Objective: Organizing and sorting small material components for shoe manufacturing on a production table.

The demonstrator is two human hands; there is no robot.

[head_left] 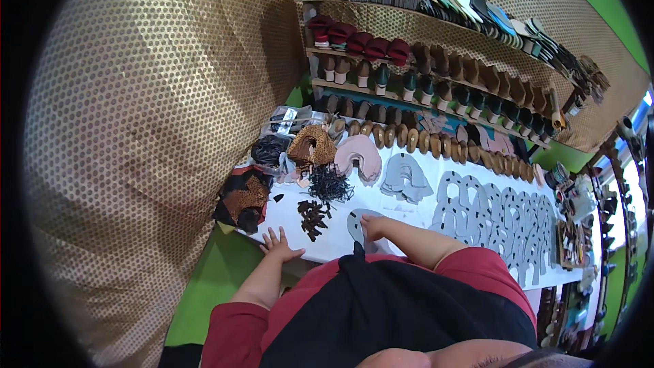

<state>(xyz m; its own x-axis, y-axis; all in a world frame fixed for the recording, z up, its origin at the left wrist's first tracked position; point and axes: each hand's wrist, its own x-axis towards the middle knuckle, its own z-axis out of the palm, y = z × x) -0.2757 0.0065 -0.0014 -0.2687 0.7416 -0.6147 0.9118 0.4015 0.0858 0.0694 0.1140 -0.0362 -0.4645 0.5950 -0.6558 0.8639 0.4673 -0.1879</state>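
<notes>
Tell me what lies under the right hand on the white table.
The right hand presses on a grey shoe-upper cutout, which lies flat on the white table. The hand and forearm cover the cutout's right part, so anything beneath cannot be seen.

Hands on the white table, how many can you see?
2. The left hand lies flat, fingers spread, at the white table's near left edge. The right hand presses on a grey cut-out piece just right of it.

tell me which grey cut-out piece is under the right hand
The lone grey piece at the table's near edge, under the right hand; the other grey pieces lie in rows farther right, untouched.
</notes>
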